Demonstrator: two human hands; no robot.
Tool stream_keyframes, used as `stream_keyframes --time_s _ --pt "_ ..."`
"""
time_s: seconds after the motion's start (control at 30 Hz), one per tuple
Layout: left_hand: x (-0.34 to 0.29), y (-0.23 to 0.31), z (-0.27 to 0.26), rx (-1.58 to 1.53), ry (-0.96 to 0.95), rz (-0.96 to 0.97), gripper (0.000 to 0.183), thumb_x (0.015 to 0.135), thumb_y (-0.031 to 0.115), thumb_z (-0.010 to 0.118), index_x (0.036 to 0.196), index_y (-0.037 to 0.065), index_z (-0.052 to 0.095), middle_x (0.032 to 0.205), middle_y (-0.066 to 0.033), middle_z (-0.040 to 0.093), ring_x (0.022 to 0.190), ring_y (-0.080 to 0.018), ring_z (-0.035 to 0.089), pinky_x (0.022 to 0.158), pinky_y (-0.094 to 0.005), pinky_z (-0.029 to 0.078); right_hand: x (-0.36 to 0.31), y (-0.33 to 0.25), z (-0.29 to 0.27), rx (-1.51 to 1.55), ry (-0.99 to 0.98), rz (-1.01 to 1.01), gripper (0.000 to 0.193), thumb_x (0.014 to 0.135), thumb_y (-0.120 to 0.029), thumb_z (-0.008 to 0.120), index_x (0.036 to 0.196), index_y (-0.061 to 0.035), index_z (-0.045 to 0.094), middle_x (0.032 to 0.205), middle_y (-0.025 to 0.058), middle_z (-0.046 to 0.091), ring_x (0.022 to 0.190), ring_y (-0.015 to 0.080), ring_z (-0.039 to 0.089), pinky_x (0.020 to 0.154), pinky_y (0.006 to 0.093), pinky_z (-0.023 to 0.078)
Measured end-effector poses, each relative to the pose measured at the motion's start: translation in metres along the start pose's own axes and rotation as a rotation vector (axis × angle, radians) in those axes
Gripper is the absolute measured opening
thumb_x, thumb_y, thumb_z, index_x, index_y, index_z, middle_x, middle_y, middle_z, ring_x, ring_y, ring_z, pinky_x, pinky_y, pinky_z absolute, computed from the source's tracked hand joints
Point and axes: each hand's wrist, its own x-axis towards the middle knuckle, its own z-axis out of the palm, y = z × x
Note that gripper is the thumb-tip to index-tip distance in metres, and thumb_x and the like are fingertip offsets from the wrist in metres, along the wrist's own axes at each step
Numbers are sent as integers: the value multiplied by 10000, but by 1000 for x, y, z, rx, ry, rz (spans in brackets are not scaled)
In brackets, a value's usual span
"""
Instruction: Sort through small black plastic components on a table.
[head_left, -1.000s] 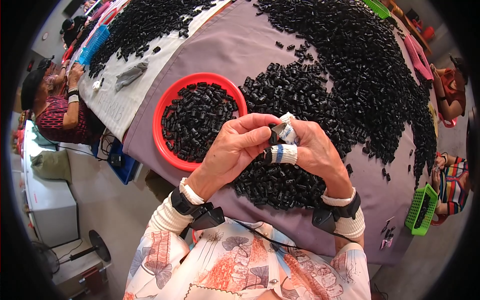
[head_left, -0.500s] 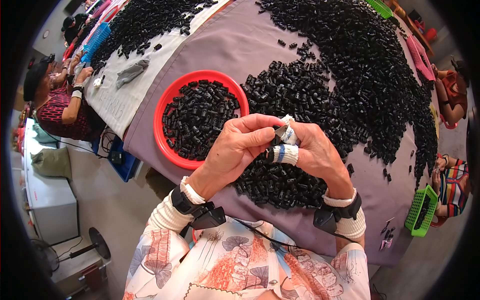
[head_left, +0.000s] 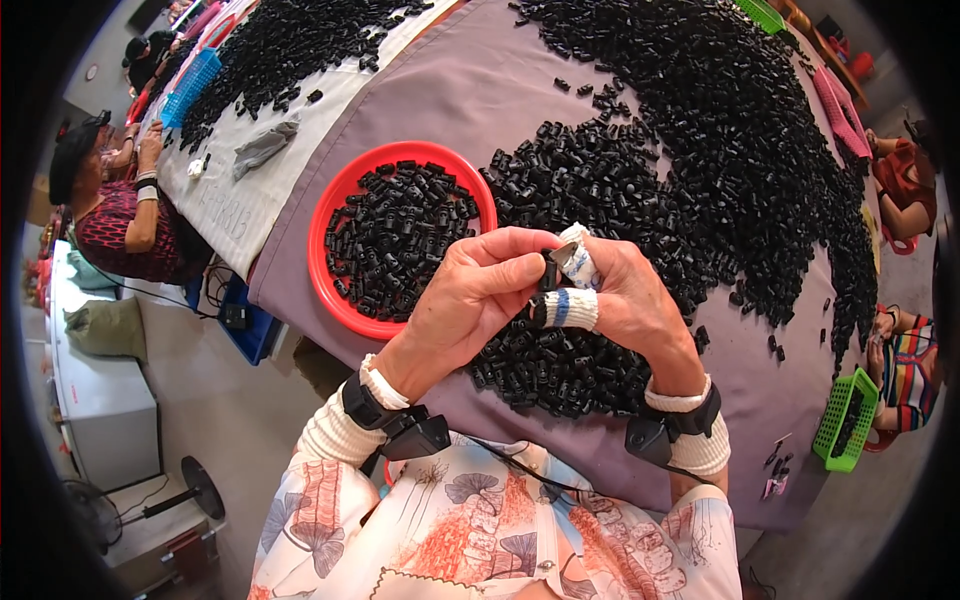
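Note:
My left hand (head_left: pixel 462 300) pinches a small black plastic part (head_left: pixel 549 274) between thumb and fingertips. White knitted finger covers with blue marks wrap the thumb and forefinger of my right hand (head_left: pixel 640 297). That hand grips a small grey metal blade (head_left: pixel 563 255), its edge close against the part; whether it touches cannot be made out. Below and behind both hands spreads a heap of like black parts (head_left: pixel 580 370). Left of my hands stands a round red basin (head_left: pixel 318 240) with many such parts in it.
A mauve cloth (head_left: pixel 760 400) covers the table, with a larger pile of black parts (head_left: pixel 700 130) beyond. At the right edge stands a green basket (head_left: pixel 843 420). Co-workers sit to the left (head_left: pixel 125 225) and right (head_left: pixel 910 350). A grey rag (head_left: pixel 265 150) lies on the left table.
My hands stay nearly in place; the black part now shows more between the left fingertips and the blade. At left, a co-worker's arm has drawn back and upward.

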Motion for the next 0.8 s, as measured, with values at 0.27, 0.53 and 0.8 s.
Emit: stream_keyframes --time_s 0.27,0.53,0.8 --pt "0 -1 -2 3 -3 4 203 860 44 542 1051 -21 572 977 -94 621 876 -136 605 795 -269 502 -1 1 0 -60 -16 29 334 644 -267 732 767 -10 560 613 69 521 532 175 488 514 303 394" --pt "-2 -4 1 214 95 40 195 828 65 599 1011 2 579 915 -37 606 792 -82 576 691 -205 474 -2 4 1 -21 52 9 306 646 -226 733 780 -14 558 605 29 491 544 117 457 505 279 381" --pt "-4 14 -20 212 244 155 158 752 24 572 896 -38 579 744 -93 594 611 -161 583 607 -269 505 -11 0 -9 67 179 183 317 689 -187 733 908 -8 591 683 -54 488 616 54 425 541 215 383"
